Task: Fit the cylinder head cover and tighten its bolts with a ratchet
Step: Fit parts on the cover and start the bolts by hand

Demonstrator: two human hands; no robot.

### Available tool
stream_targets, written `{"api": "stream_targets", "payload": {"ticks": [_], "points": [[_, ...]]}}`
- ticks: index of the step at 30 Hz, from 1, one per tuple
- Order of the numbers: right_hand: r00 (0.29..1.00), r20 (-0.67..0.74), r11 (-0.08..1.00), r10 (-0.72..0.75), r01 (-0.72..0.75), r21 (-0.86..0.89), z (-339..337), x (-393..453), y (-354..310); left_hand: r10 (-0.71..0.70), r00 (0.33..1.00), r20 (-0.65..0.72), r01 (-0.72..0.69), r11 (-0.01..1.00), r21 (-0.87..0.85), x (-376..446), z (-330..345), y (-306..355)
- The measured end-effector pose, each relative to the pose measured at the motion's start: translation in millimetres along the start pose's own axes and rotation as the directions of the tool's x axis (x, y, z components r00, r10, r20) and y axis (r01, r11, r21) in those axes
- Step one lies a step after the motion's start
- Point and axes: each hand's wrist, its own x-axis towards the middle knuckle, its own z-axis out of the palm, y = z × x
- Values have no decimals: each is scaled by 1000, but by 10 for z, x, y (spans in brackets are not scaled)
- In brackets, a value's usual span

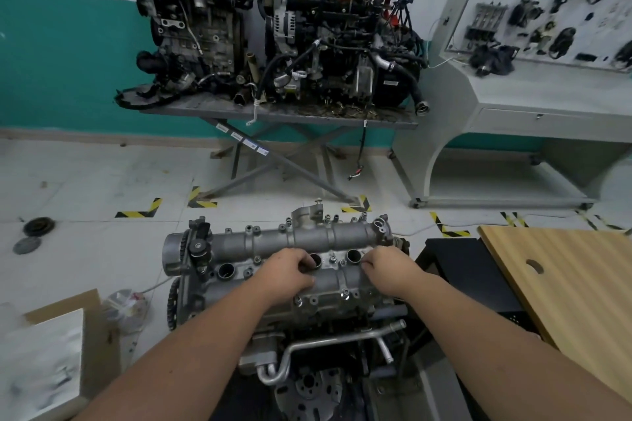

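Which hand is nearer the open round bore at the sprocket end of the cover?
Left. The left hand is just right of that bore on the cylinder head cover; the right hand is farther right.

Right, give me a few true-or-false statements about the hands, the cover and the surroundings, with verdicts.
1. Both hands, left hand and right hand, rest on the grey cast-metal cylinder head cover. True.
2. The right hand holds a ratchet. False: no ratchet is in view.
3. A light wooden board with a round hole lies to the right. True.
4. The wall's lower band is red. False: it is teal.
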Motion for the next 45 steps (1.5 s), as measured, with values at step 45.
{"api": "stream_targets", "payload": {"ticks": [45], "points": [[980,-179,965,-85,36,-261,-354,1059,200,-138,986,-90,115,968,-221,80,82,-127]]}}
